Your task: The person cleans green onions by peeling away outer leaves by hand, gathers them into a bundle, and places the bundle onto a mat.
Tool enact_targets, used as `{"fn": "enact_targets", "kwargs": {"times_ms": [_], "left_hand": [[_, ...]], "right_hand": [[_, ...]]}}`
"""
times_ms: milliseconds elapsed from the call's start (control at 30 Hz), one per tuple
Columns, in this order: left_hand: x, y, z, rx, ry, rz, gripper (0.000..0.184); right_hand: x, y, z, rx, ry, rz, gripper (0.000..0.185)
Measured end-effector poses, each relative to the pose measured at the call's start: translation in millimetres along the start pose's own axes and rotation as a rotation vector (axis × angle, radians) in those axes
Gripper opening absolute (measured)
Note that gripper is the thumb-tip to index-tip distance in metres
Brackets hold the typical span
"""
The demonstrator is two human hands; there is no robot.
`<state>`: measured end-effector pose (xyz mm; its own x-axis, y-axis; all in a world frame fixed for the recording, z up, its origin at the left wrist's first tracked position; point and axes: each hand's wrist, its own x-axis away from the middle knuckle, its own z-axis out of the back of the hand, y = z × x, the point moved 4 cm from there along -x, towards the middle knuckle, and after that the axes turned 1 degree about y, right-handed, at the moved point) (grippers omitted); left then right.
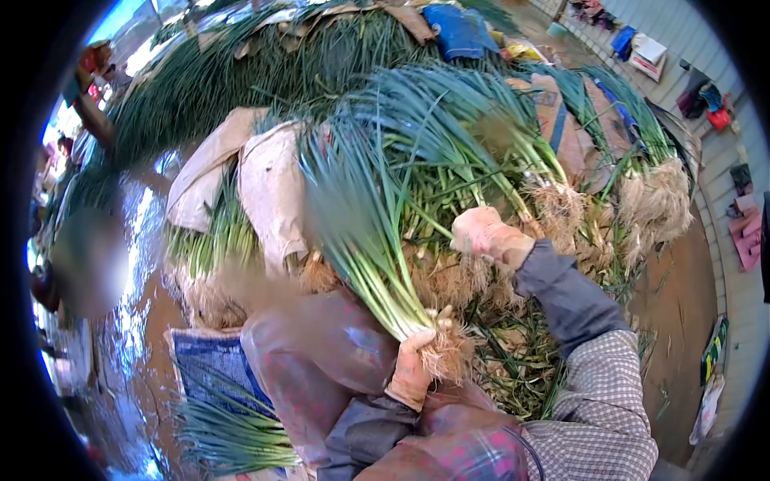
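Observation:
My left hand (pixel 411 370), in a pale glove, is wrapped round the white root end of a bunch of green onions (pixel 377 280). The bunch lies tilted over my knees, its roots at the lower right and its long leaves pointing up and away. Further forward, my right hand (pixel 488 232) is closed beside the pile of green onions (pixel 449 144). A single green stalk runs up to its fingers from the left; the fingertips are partly hidden. Trimmed leaves (pixel 521 361) lie in a heap below my right forearm.
Sacking (pixel 273 188) covers some onions at the left. More onions lie on a blue sheet (pixel 212 369) by my leg. A long bank of onions (pixel 265 76) stands behind. Wet ground (pixel 148 313) is at left, a panelled wall (pixel 722 184) with hanging bags at right.

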<state>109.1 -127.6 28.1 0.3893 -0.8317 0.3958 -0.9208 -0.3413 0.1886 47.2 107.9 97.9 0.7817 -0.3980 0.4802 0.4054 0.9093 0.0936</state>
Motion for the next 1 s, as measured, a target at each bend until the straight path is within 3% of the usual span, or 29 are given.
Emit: {"fn": "enact_targets", "kwargs": {"times_ms": [33, 100, 133, 167, 233, 367, 433, 500, 633, 700, 767, 800, 833, 900, 1000], "left_hand": [[1.0, 0.1, 0.4, 0.053, 0.01, 0.015, 0.042], [-8.4, -3.2, 18.0, 0.038, -0.13, 0.001, 0.046], [-3.8, -1.6, 11.8, 0.088, -0.129, 0.01, 0.046], [-0.4, 1.5, -2.4, 0.136, -0.137, 0.017, 0.046], [2.8, 5.5, -16.7, 0.156, -0.166, -0.011, 0.045], [2.3, 9.9, -5.3, 0.141, -0.164, -0.116, 0.045], [1.6, 13.3, -2.8, 0.275, -0.189, -0.109, 0.047], [2.9, 15.6, -1.4, 0.164, -0.137, -0.133, 0.049], [2.4, 13.4, -5.4, 0.23, -0.146, -0.124, 0.057], [5.0, 12.5, -6.2, 0.271, -0.118, -0.018, 0.061], [11.2, 17.9, -18.2, 0.181, -0.066, -0.09, 0.062], [14.9, 9.7, -3.3, 0.229, 0.015, 0.036, 0.057], [13.9, 6.7, -0.8, 0.24, -0.082, 0.096, 0.05], [9.7, 3.3, 7.5, 0.197, -0.034, 0.033, 0.047], [9.3, 6.8, -12.8, 0.159, -0.085, 0.02, 0.049]], "right_hand": [[8.3, -14.6, -5.2, -0.036, -0.079, 0.086, 0.034], [19.1, -26.8, -35.1, -0.466, -0.115, 0.404, 0.042], [31.8, -40.2, -43.2, -0.806, -0.294, 0.391, 0.044], [31.9, -52.8, -52.0, -0.998, -0.058, 0.691, 0.04], [34.5, -60.1, -67.6, -1.291, -0.349, 0.352, 0.039], [38.0, -76.3, -80.3, -1.875, -0.137, 0.162, 0.035], [50.1, -75.0, -96.1, -1.847, 0.086, -0.017, 0.029], [76.1, -67.4, -108.6, -1.774, 0.246, -0.282, 0.032], [176.5, -14.8, -120.9, -1.809, 0.717, -0.447, 0.028], [210.7, 40.5, -180.1, -1.838, 0.94, -0.619, 0.028], [245.5, 82.6, -225.4, -1.496, 0.421, -0.643, 0.035], [248.4, 102.2, -258.7, -1.102, -0.062, -0.755, 0.033], [248.1, 98.2, -245.5, -0.178, -0.27, -0.524, 0.035], [227.9, 91.4, -214.7, -0.538, 0.046, -0.642, 0.046], [163.7, 70.0, -130.4, -0.56, 0.386, -0.6, 0.057]]}}
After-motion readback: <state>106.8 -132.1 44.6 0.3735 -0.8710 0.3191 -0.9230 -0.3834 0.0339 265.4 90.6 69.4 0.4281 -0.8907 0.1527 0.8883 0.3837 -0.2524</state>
